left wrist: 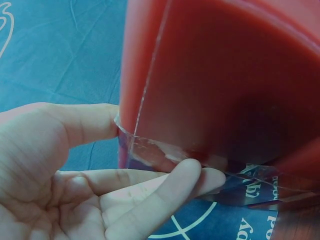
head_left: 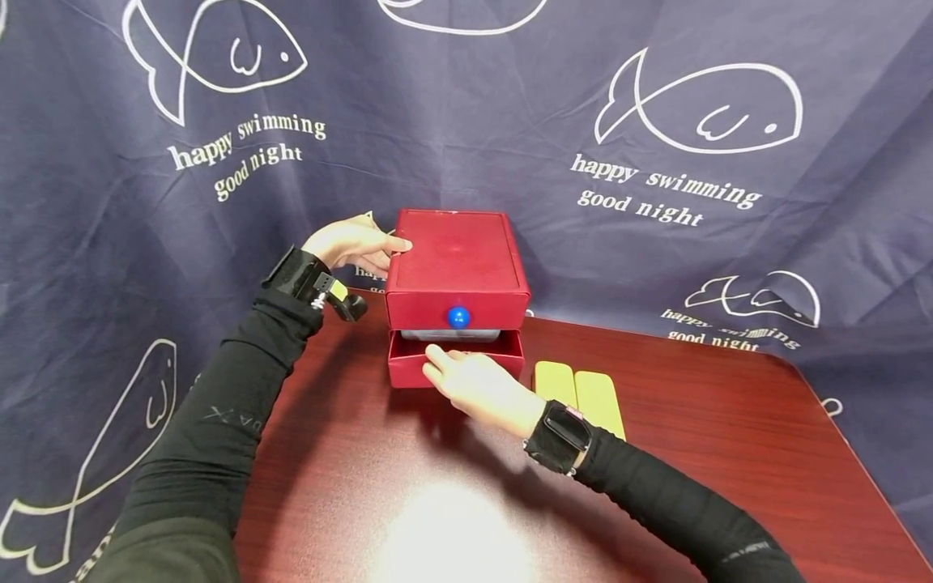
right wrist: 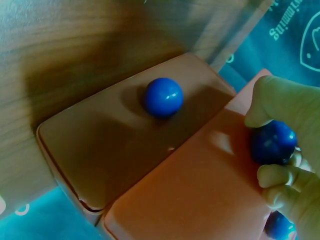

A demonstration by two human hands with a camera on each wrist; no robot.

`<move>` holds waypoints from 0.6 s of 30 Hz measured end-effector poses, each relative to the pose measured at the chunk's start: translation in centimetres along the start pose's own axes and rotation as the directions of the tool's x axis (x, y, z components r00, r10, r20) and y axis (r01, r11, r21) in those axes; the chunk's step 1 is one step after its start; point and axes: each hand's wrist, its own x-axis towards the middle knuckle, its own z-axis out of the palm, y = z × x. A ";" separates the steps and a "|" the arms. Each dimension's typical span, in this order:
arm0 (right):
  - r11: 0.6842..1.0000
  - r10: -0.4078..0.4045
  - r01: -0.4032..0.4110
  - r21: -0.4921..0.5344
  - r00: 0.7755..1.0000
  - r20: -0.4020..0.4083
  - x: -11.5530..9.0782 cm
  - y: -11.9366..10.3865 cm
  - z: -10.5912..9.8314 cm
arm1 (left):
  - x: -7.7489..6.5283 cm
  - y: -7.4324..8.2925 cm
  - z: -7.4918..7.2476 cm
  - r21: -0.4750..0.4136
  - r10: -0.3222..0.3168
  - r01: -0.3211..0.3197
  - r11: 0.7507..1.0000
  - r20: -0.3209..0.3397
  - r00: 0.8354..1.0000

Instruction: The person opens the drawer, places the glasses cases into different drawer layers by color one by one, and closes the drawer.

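A red drawer box [head_left: 457, 253] stands on the table, its top drawer in, with a blue knob [head_left: 458, 317] on the front. Below that, another red drawer [head_left: 408, 372] is partly pulled out. My right hand [head_left: 477, 387] is at its front; in the right wrist view, thumb and fingers pinch its blue knob [right wrist: 273, 142]. A further drawer front with a blue knob [right wrist: 163, 97] sits beside it there. My left hand [head_left: 357, 243] touches the box's upper left edge, thumb on top, loosely straight fingers along the side near torn clear film [left wrist: 160, 152].
Two yellow slabs [head_left: 554, 380] lie side by side right of the box, partly behind my right wrist. A dark blue curtain [head_left: 510, 113] with white fish drawings hangs close behind the wooden table [head_left: 714, 421]. Light glares off the table's near part.
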 end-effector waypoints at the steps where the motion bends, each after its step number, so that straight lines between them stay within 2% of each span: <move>1: 1.000 0.002 -0.002 0.000 1.000 -0.001 0.1 0.1 0.1 | 0.1 0.0 0.0 -0.002 0.003 -0.003 1.000 0.000 1.000; 5: 1.000 0.027 -0.027 0.001 1.000 0.010 0.5 0.6 0.8 | 0.2 -0.2 0.0 -0.010 0.016 -0.016 1.000 0.004 1.000; 9: 0.999 0.045 -0.045 -0.005 0.999 -0.013 0.9 1.1 1.5 | 0.3 -0.3 0.0 -0.016 0.022 -0.022 1.000 0.005 1.000; 18: 0.997 0.024 -0.030 -0.069 0.996 -0.082 1.4 1.7 2.4 | 0.4 -0.2 -0.1 0.008 0.006 -0.006 1.000 0.009 1.000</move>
